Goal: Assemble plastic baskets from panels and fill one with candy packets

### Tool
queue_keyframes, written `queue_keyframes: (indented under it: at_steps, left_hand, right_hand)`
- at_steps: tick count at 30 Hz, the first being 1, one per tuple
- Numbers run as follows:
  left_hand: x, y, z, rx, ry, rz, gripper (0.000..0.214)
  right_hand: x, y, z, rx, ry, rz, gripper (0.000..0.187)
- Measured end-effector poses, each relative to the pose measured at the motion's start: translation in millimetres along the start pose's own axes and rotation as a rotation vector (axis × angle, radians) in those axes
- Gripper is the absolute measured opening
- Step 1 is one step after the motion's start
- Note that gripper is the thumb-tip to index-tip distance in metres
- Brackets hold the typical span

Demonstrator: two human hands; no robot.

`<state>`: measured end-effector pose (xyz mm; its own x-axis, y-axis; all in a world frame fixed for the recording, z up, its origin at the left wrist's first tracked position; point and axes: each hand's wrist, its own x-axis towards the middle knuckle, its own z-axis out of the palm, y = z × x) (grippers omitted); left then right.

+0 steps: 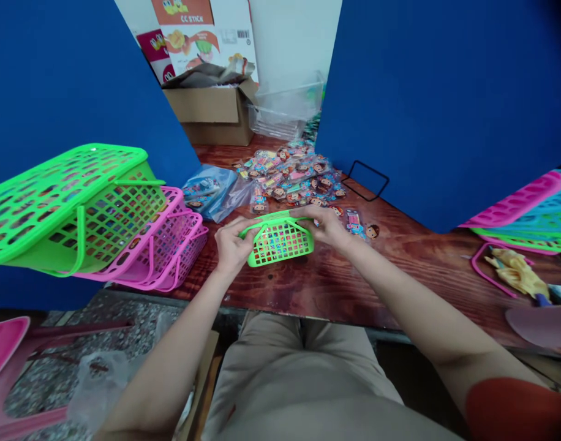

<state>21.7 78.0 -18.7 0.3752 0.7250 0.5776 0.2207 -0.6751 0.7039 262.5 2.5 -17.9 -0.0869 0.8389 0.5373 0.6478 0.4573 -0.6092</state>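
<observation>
A small green plastic basket (280, 242) with colourful packets inside sits on the brown wooden table (400, 257) in front of me. My left hand (231, 244) grips its left end, fingers curled round the rim. My right hand (327, 224) grips its right end near the green handle (272, 219), which lies across the top. Just behind the basket lies a heap of small cartoon toy packets (294, 177).
Stacked green (69, 202) and pink (170, 245) baskets lie tipped at the left. More pink, blue and green baskets (533, 214) sit at the right with a yellow toy (514, 272). A cardboard box (211, 110), clear bin (285, 110), plastic bags (211, 190) and a black wire handle (365, 179) are behind.
</observation>
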Motion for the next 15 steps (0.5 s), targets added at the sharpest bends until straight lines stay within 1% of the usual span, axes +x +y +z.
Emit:
queue_keyframes:
  at_steps: [5,7,10,13,15]
  left_hand:
    - [3.7,-2.5,0.4,-0.013,-0.007,-0.022,0.016]
    - [0.8,-3.7,-3.2,-0.034,-0.033,-0.023,0.019]
    - [-7.0,-7.1,-14.0,-0.088,-0.100,-0.037,0.027]
    - [-14.4,-12.5,-24.8,-0.266,-0.190,-0.086,0.033]
    - [-17.3,-16.5,-27.9,-0.417,-0.209,-0.126,0.036]
  right_hand:
    - [5.9,0.2,-0.9,-0.038,0.002,0.026,0.024]
    - [4.2,-0.9,-2.4,-0.042,-0.008,0.023,0.025]
    - [-2.0,-2.6,-4.2,-0.001,-0.020,0.022,0.027]
    - [-7.3,-5.1,-4.4,0.019,-0.011,0.032,0.026]
    - [-8.6,-8.7,-4.1,-0.010,0.004,0.032,0.025]
